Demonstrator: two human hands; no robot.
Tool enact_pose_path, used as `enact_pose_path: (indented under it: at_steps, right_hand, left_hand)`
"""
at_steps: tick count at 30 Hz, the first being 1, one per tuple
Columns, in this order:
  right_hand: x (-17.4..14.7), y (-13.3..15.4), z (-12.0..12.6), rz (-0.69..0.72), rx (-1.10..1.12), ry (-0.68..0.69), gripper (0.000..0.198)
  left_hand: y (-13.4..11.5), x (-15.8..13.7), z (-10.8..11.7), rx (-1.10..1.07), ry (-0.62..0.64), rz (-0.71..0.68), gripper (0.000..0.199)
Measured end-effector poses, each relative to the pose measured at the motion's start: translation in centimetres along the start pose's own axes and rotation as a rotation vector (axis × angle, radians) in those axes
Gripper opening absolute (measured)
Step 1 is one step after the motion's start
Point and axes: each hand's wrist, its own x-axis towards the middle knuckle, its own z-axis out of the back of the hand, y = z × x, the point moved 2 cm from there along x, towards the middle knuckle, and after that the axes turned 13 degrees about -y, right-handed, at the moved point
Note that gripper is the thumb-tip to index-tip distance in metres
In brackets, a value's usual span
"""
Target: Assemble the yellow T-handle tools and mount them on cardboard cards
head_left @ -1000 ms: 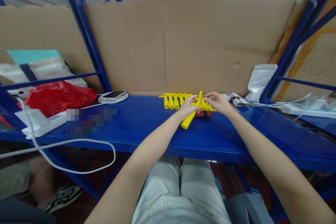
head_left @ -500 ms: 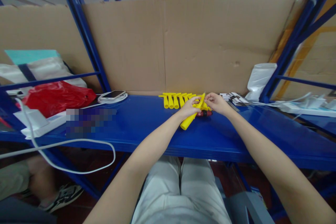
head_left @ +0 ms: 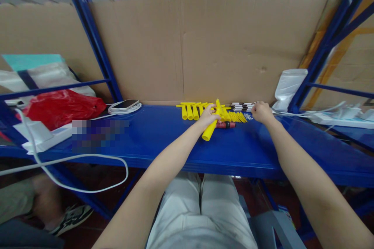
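Note:
My left hand [head_left: 209,118] is wrapped round a yellow plastic tube [head_left: 208,132] with a flared open end, tilted toward me above the blue table. My right hand [head_left: 263,112] is farther right, its fingers curled together at the black-and-white sticks [head_left: 243,107]; anything in them is hidden. Beside it lies a small heap of tiny silvery pieces [head_left: 248,116]. Several yellow T-shaped parts [head_left: 189,112] stand in a row left of my left hand. Thin yellow pieces [head_left: 237,116] lie between my hands, behind a red and black tool [head_left: 226,125].
A cardboard wall [head_left: 140,50] closes off the back of the blue table [head_left: 157,136]. On the left are a phone [head_left: 127,104] on a coiled white cable, a red bag [head_left: 66,105] and a power strip [head_left: 55,138]. A clear plastic bag [head_left: 289,89] stands at right.
My right hand has left the yellow tube and moved right to the black-and-white sticks. The left hand keeps the tube, now turned slightly more upright.

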Motion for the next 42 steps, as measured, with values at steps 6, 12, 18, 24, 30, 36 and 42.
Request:
enact_pose_path:
  at_steps: [6, 12, 18, 24, 30, 36, 42]
  right_hand:
    - [-0.6, -1.0, -2.1, -0.061, -0.035, 0.129, 0.029]
    - [-1.0, -0.5, -2.7, -0.049, -0.025, 0.130, 0.031]
    - [-0.9, -0.4, -2.4, -0.158, 0.082, 0.110, 0.033]
    - [0.0, 0.3, -1.5, -0.310, 0.430, -0.056, 0.034]
    - [-0.5, 3.5, -1.5, -0.538, 1.043, 0.123, 0.033]
    - [-2.3, 7.6, 0.2, -0.463, 1.434, 0.514, 0.058]
    - [-3.3, 9.3, 2.2, -0.428, 1.587, 0.549, 0.062]
  left_hand:
    - [0.1, 0.0, 0.0, -0.006, 0.012, 0.026, 0.065]
    - [0.0, 0.1, -0.1, -0.019, 0.022, 0.043, 0.066]
    - [-0.1, -0.1, -0.1, -0.029, 0.013, 0.051, 0.066]
    - [-0.4, -0.1, -0.2, -0.072, 0.007, 0.102, 0.067]
    - [-1.5, 0.0, 0.4, -0.225, 0.013, 0.194, 0.056]
    - [-2.2, -0.5, 0.3, -0.266, 0.192, 0.187, 0.044]
    - [-2.0, -1.0, -0.2, -0.213, 0.300, 0.194, 0.046]
